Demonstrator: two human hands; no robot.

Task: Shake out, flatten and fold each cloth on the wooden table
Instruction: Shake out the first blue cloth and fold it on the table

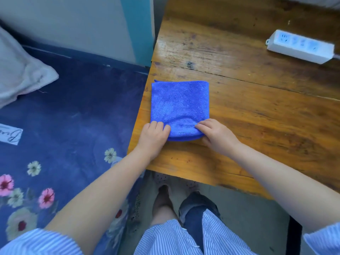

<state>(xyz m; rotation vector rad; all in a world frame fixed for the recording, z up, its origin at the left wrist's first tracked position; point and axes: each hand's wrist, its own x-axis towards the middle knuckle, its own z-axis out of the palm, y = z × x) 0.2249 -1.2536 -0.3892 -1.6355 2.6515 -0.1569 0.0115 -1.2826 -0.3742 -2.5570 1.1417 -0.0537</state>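
Observation:
A blue cloth (pixel 179 105) lies folded into a small rectangle near the left edge of the wooden table (pixel 257 111). My left hand (pixel 153 136) pinches the near left corner of the blue cloth, fingers curled over its folded edge. My right hand (pixel 216 135) grips the near right corner, thumb underneath and fingers on top. The near edge between the two hands bulges up slightly; the far part rests flat on the wood.
A white power strip (pixel 299 46) sits at the table's far right. A bed with a dark blue flowered sheet (pixel 64 126) and a grey pillow (pixel 20 70) stands to the left of the table. My feet (pixel 163 197) show below the table's front edge.

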